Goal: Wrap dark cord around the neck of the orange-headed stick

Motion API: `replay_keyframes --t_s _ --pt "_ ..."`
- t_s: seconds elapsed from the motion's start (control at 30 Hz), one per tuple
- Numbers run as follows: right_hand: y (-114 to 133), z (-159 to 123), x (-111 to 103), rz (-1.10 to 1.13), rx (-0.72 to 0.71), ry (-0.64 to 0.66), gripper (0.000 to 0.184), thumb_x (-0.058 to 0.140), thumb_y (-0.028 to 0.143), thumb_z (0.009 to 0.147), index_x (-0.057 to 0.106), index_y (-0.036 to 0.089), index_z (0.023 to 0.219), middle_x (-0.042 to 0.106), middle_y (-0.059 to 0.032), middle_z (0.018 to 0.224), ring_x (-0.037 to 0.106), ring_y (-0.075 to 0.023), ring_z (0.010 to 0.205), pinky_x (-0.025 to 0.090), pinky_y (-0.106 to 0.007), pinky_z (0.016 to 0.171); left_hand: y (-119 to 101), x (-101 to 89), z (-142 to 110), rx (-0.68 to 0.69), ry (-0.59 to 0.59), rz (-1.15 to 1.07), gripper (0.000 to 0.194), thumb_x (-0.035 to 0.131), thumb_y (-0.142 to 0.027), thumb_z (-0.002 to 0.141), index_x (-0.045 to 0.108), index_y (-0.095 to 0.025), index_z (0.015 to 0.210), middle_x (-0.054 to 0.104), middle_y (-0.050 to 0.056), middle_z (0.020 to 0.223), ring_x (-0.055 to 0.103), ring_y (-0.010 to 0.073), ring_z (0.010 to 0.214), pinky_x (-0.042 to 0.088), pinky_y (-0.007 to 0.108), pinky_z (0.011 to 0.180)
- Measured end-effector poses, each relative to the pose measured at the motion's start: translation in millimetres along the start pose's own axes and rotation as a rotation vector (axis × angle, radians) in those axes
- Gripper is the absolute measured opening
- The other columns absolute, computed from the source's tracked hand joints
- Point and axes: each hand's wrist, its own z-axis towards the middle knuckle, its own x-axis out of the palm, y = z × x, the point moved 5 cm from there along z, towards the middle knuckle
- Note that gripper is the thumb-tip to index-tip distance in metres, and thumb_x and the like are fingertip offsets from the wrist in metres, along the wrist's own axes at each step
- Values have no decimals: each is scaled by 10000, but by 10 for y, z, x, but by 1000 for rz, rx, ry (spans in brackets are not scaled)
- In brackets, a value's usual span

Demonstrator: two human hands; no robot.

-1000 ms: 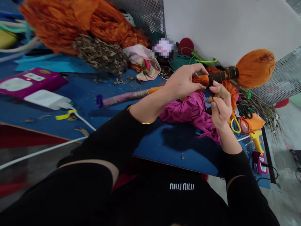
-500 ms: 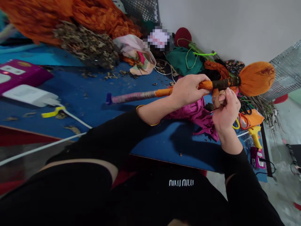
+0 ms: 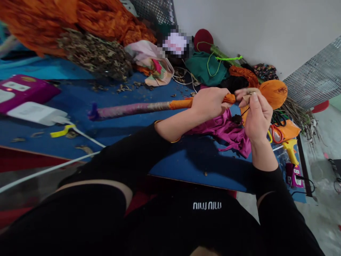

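Note:
My left hand [image 3: 209, 103] is closed around a cloth-wrapped stick [image 3: 133, 109], its shaft orange near the hand and purple-grey towards the left end. A round, orange cloth-covered head [image 3: 275, 93] is at the stick's right end, partly behind my other hand. My right hand [image 3: 258, 117] pinches a thin brown strip [image 3: 245, 99] against the shaft near that head. The fingers hide part of the strip. A small dark lump [image 3: 237, 119] hangs just below the strip, and magenta cloth [image 3: 226, 131] lies beneath both hands.
Orange fabric [image 3: 106, 21] and dried plant bits [image 3: 93, 53] are heaped at the back left. A purple power strip [image 3: 32, 87] and white adapter [image 3: 37, 113] sit at left, with a cable crossing the table edge. Scissors [image 3: 277, 133] and a yellow glue gun [image 3: 291, 151] lie at right.
The stick has shifted left, its round head drawn closer to my hands and its purple end further left. The right fingers now cover the dark-banded part of the shaft.

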Motion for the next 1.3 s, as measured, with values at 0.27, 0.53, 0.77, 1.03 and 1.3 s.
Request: replay_keyframes --t_s 0.27,0.53,0.77,1.03,1.3 --pt "99 134 -191 4 -170 142 447 599 560 1105 762 251 825 713 -34 941 719 -187 948 631 -402 903 -19 7 -14 -9 64 71 364 606 -332 989 824 -218 1257 854 111 1226 789 358 1201 579 420 965" --pt "-46 155 -128 38 -70 170 574 578 734 1054 785 258 809 721 -49 953 733 -201 968 664 -432 949 -41 28 -34 24 97 110 332 622 -358 976 845 -238 1190 865 108 1155 803 368 1158 600 416 921" --pt "-222 190 -106 13 3 130 599 583 811 1010 844 284 898 782 -54 1049 739 -220 1108 647 -451 1078 -43 84 -59 43 112 183 413 583 -385 1010 814 -236 1318 852 126 1252 794 411 1214 612 455 956" --pt "-394 210 -109 12 90 143 578 625 784 1002 865 260 961 808 -49 1089 751 -195 1081 629 -395 1067 -160 85 -114 99 108 356 427 482 -209 999 774 -102 1292 826 239 1237 800 462 1177 609 490 879" --pt "-480 214 -142 124 311 122 490 732 671 977 827 201 874 798 -28 905 720 -162 871 637 -327 860 -229 173 -178 219 84 487 611 448 -217 1043 550 -223 1646 835 143 1237 816 341 1065 533 373 731"
